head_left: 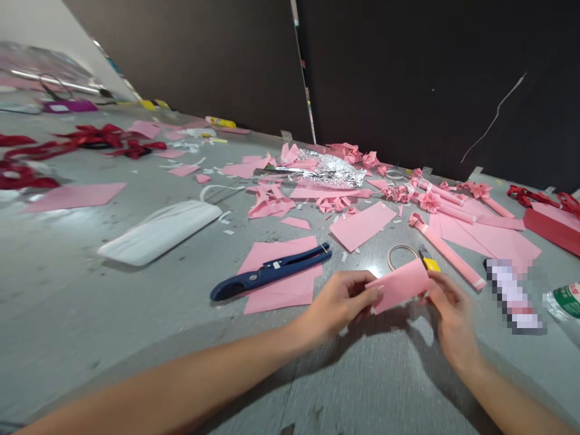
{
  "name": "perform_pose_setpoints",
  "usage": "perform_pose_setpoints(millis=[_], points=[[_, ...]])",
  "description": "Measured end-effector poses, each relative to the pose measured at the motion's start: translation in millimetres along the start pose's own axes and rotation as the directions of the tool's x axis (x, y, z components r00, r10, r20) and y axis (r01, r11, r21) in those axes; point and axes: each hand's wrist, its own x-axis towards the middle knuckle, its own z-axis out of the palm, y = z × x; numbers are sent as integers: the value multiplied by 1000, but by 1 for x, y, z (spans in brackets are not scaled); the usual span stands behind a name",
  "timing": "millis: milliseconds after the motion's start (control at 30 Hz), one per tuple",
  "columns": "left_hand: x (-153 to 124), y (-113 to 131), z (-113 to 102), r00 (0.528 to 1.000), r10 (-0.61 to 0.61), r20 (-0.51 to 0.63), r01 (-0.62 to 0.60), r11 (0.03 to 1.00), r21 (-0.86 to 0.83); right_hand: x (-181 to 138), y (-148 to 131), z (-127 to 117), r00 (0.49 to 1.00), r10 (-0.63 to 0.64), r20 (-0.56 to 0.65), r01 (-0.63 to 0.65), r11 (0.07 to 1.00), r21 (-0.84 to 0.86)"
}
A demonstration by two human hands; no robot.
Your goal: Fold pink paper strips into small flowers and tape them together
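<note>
Between my two hands is a small rectangle of pink paper (401,286), held just above the grey surface. My left hand (347,299) pinches its left end between thumb and fingers. At the right end, the fingers of my right hand (453,314) close on the paper's edge. Just behind the paper lie a roll of tape (402,246) and a yellow utility knife (430,262), partly covered by it. Left of my hands, a dark blue cutting tool with long jaws (272,272) rests on pink sheets (281,302).
A white face mask (161,232) lies to the left, with red ribbon bows (97,138) beyond. Crumpled silver foil (338,169), pink paper flowers (428,201) and rolled pink tubes (448,254) spread along the dark wall (408,78). A pixelated object (516,296) and a green-labelled bottle (566,302) are at right.
</note>
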Motion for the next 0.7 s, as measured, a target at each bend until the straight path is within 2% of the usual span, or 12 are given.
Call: perform_pose_setpoints(millis=[67,133,167,200,267,333,467,567,633,700], points=[[-3,4,-2,997,21,75,-26,997,67,7,-7,-12,983,-168,-67,158,978,-137],[-5,8,-2,985,9,171,-24,996,87,12,-14,-22,960,-277,35,277,932,-235],[-5,9,-2,979,-2,201,-18,995,97,14,-17,-25,957,-258,135,284,928,-241],[-5,10,-1,976,-9,215,-16,994,112,15,-19,-27,949,-207,237,261,938,-227],[-4,10,0,981,-2,196,-28,989,146,15,-18,-25,911,-41,409,137,968,-208],[-3,9,2,990,23,141,-43,990,137,12,-16,-19,869,94,486,22,973,-228],[1,6,4,999,48,23,-48,999,-16,6,-10,-6,838,227,496,-136,967,-214],[3,2,5,999,50,-12,-51,993,-111,4,-6,-4,872,262,414,-223,964,-143],[3,1,5,997,64,-32,-68,987,-143,3,-4,-5,883,252,396,-216,967,-134],[2,2,6,996,80,-42,-85,985,-150,2,-4,-6,862,227,454,-169,972,-164]])
